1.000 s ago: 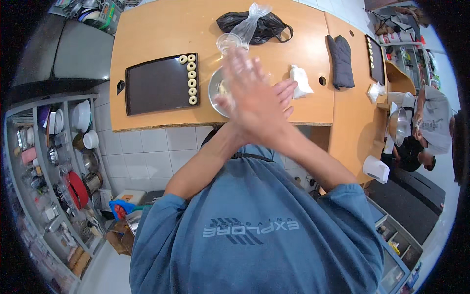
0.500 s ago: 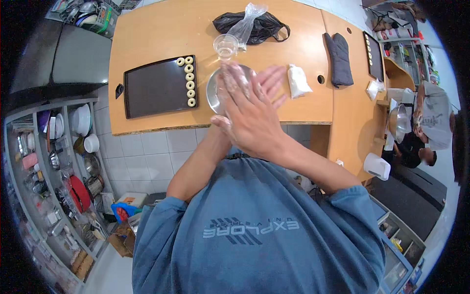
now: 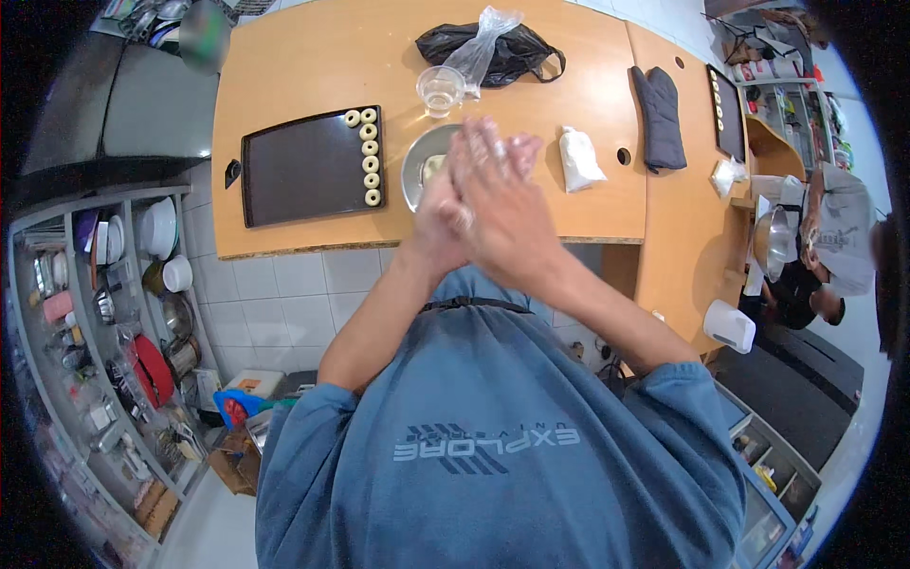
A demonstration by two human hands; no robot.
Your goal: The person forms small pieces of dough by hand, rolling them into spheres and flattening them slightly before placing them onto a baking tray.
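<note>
Above the table's front edge, my right hand (image 3: 507, 204) lies flat across my left hand (image 3: 439, 211), palm against palm. The fingers are stretched out, slightly blurred, with pale dough or flour smeared on them. Whether anything lies between the palms is hidden. Partly behind my hands is a round metal bowl (image 3: 414, 173), with pale dough (image 3: 433, 166) showing inside. To its left, a dark baking tray (image 3: 299, 175) carries a column of ring-shaped dough pieces (image 3: 371, 148) along its right side.
Beyond the bowl stand a clear plastic cup (image 3: 441, 90) and a black plastic bag (image 3: 517, 55). A bag of white powder (image 3: 580, 159) and a dark oven mitt (image 3: 659, 119) lie to the right. Another person (image 3: 844, 228) is at the far right, near a metal bowl (image 3: 775, 242).
My hands have shifted against each other, my left hand coming nearer and the fingers drawing closer together. More of the bowl and the dough in it now shows.
</note>
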